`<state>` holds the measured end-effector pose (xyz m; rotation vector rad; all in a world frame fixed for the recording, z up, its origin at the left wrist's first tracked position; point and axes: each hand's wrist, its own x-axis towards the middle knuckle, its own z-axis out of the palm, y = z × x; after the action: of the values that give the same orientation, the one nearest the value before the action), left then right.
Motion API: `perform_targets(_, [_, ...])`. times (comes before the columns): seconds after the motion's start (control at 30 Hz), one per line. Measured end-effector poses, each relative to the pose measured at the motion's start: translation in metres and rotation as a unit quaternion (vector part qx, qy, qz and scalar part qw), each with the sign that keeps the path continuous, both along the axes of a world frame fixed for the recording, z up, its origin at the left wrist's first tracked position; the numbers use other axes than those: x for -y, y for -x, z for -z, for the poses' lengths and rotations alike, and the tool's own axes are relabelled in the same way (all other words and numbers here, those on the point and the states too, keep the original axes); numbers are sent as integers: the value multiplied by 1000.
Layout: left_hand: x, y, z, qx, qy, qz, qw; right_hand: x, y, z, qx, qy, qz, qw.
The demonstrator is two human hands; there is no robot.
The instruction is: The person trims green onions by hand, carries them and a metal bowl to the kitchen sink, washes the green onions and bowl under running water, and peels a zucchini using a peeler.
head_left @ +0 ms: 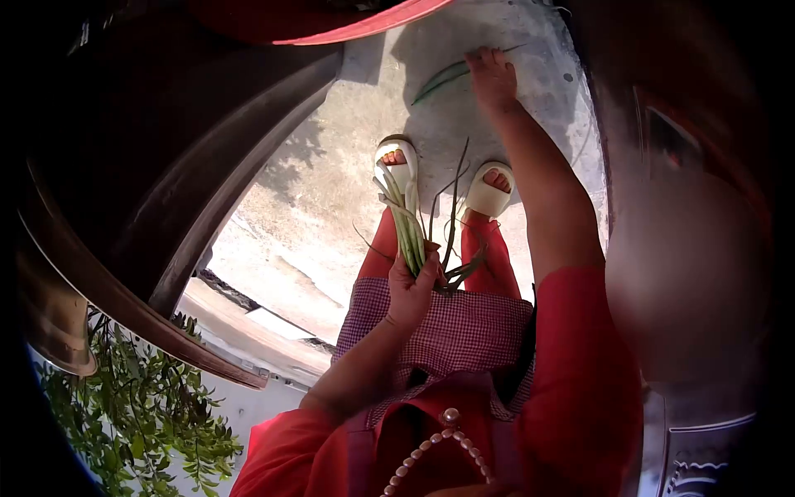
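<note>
My left hand point(411, 290) is closed around a bunch of green onions point(406, 219) above my lap, pale stalk ends pointing away from me. Several dark, limp leaves point(454, 207) stick out beside the bunch, on the right of my fingers. My right arm stretches far forward, and my right hand point(494, 79) has its fingers bent over a long green onion leaf point(447, 79) low over the concrete floor. The leaf shows on both sides of the fingers; their grip on it is partly hidden.
Two feet in white sandals point(489, 192) stand on the sunlit concrete floor point(331, 166). A checked apron point(472, 327) covers my lap. Dark curved panels point(240, 141) rise at the left, with a leafy plant point(141, 406) below. A blurred pale surface point(679, 290) is at the right.
</note>
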<state>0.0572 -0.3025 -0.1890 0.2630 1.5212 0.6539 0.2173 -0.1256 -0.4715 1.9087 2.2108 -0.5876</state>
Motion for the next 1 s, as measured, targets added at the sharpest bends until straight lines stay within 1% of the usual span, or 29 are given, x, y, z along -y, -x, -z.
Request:
perform_targets(0.03, [-2, -3, 4, -9, 27, -15, 999, -2, 1, 8, 1, -28, -25, 999])
perform_targets(0.13, [-4, -6, 3, 34, 23, -5, 999, 0, -3, 21, -8, 18, 8, 1000])
perform_targets(0.17, [-3, -8, 5, 44, 31, 5, 999, 3, -11, 33, 21, 31, -35, 999])
perform_targets(0.2, [-2, -11, 5, 43, 41, 6, 998, 14, -17, 35, 12, 31, -39, 999])
perform_targets(0.27, [-6, -15, 6, 49, 50, 8, 998, 26, -28, 27, -1, 21, -48, 999])
perform_targets(0.3, [-6, -15, 12, 53, 13, 10, 998, 24, -33, 11, -57, 83, -11, 995])
perform_targets(0.33, [-2, -14, 15, 40, 16, -6, 999, 28, -38, -11, -111, 146, 26, 983])
perform_targets(0.37, [2, -12, 19, 29, 17, -21, 999, 36, -40, -34, -202, 149, 106, 962])
perform_targets(0.4, [2, -12, 22, 20, 15, -36, 999, 39, -43, -62, -290, 145, 183, 928])
perform_targets(0.43, [4, -11, 21, 11, 10, -45, 999, 36, -45, -99, -293, 46, 147, 944])
perform_targets(0.47, [10, -11, 23, 3, 1, -46, 999, 30, -47, -140, -295, -54, 107, 948])
perform_targets(0.5, [18, -11, 23, -5, -7, -47, 999, 21, -48, -178, -307, -87, 103, 942])
perform_targets(0.57, [16, -10, 4, -13, 1, -48, 999, 3, -46, -245, -338, -143, 94, 926])
perform_targets(0.67, [12, -5, -20, -42, -21, -29, 998, -41, -25, -332, -349, -176, 71, 918])
perform_targets(0.73, [-1, -3, -44, -43, -36, -26, 998, -76, -7, -367, -310, -184, 53, 931])
perform_targets(0.77, [-9, -3, -56, -44, -50, -21, 998, -92, -2, -375, -291, -187, 43, 937])
perform_targets(0.8, [-18, -1, -67, -47, -64, -16, 997, -106, -1, -374, -314, -232, 89, 916])
perform_targets(0.87, [-37, -1, -98, -16, -83, -31, 996, -132, -8, -351, -359, -314, 180, 860])
perform_targets(0.93, [-53, 2, -127, 7, -96, -46, 994, -140, -28, -291, -222, -265, 253, 904])
perform_targets(0.97, [-52, 4, -131, -17, -119, -18, 993, -139, -28, -259, -281, -101, 308, 903])
perform_targets(1.0, [-55, 5, -143, 4, -121, -31, 992, -135, -29, -231, -303, -29, 322, 897])
